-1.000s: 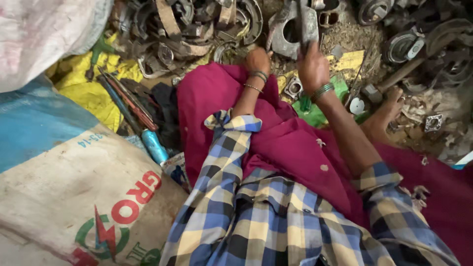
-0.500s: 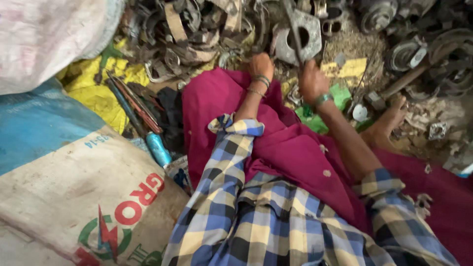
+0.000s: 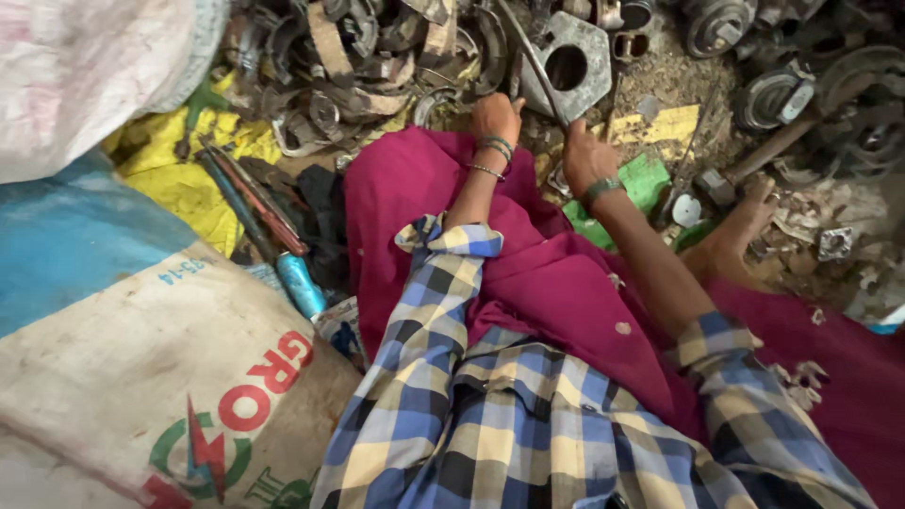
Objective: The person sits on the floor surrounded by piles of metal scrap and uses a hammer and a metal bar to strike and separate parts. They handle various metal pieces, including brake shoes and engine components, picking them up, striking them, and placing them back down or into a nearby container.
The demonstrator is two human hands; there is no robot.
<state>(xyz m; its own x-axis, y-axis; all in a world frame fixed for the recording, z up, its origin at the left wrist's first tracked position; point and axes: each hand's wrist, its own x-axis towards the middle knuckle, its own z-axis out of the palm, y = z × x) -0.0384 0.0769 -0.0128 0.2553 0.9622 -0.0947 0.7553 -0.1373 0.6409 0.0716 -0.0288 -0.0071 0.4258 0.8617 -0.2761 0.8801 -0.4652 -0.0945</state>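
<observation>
right hand (image 3: 586,155) is seen clenched on a thin dark metal rod (image 3: 530,58) slanting up and leftward | left hand (image 3: 495,115) is laid on scrap, its grip cannot be told | beyond both, a grey hexagonal metal plate (image 3: 571,62), holed through the middle, is crossed by the rod | rusty scrap rings (image 3: 368,57) are heaped left of it

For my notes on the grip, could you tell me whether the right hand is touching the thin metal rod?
Touching. The head view shows the right hand closed around the lower end of the rod, which slants up out of the fist across the grey plate.
</observation>
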